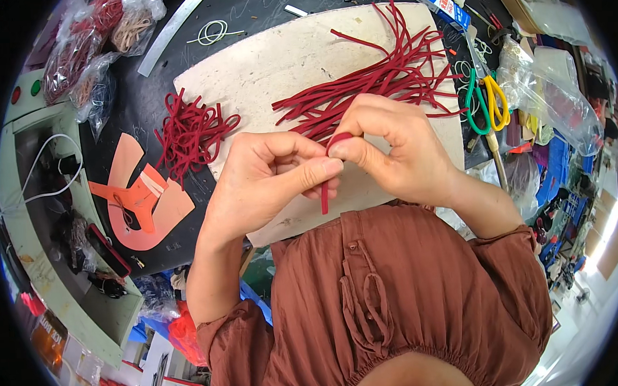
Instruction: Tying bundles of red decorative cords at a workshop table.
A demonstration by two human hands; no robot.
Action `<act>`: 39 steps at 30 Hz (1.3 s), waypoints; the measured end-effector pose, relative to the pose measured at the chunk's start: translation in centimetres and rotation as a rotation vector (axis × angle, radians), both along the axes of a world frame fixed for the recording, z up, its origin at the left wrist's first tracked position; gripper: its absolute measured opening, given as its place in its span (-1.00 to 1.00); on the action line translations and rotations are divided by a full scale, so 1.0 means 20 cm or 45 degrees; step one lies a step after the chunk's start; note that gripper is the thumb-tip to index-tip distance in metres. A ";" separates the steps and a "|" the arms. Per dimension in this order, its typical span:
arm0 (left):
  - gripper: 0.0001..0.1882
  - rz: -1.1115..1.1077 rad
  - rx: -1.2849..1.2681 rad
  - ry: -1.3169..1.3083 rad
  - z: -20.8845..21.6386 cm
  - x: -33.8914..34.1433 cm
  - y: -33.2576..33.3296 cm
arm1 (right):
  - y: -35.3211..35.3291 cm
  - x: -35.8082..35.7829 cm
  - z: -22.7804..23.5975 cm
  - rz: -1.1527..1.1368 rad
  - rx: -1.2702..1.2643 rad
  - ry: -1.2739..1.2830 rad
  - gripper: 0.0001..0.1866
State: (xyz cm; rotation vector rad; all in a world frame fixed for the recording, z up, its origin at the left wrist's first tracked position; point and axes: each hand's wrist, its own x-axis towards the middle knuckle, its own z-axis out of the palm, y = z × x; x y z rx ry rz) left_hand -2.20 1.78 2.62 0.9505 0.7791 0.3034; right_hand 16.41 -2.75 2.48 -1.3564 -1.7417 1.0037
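Between my two hands is one dark red strap point(324, 198), bent into a small curve at the top with a short end hanging down. My left hand point(271, 174) pinches it between thumb and fingers. Close beside it, my right hand point(389, 142) grips the bent upper part with thumb and forefinger. Beyond my hands lies a spread of long red straps point(366, 82) on a pale board point(270, 65). A tangled heap of looped red straps point(192, 129) sits left of my left hand, at the board's edge.
Peach and orange cut pieces point(142, 199) lie on the dark table at left. Scissors with green and yellow handles point(486, 102) rest at right, near a blue box point(444, 6). Bagged cords point(86, 44) fill the far left. A metal strip point(171, 34) lies behind the board.
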 end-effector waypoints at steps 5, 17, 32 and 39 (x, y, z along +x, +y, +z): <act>-0.90 -0.100 0.051 0.062 0.03 -0.01 0.00 | -0.03 -0.01 0.04 0.081 0.174 -0.129 -0.89; -0.89 -0.061 -0.195 -0.134 0.02 0.00 -0.02 | -0.03 -0.01 0.02 0.111 -0.988 0.985 -0.77; -0.66 0.418 -0.309 -0.196 -0.02 0.00 -0.01 | 0.02 0.00 -0.04 -0.192 -0.527 0.786 -0.84; -0.78 0.585 0.129 -0.032 -0.04 0.03 -0.10 | 0.03 0.00 -0.09 -0.175 -0.968 1.192 -0.72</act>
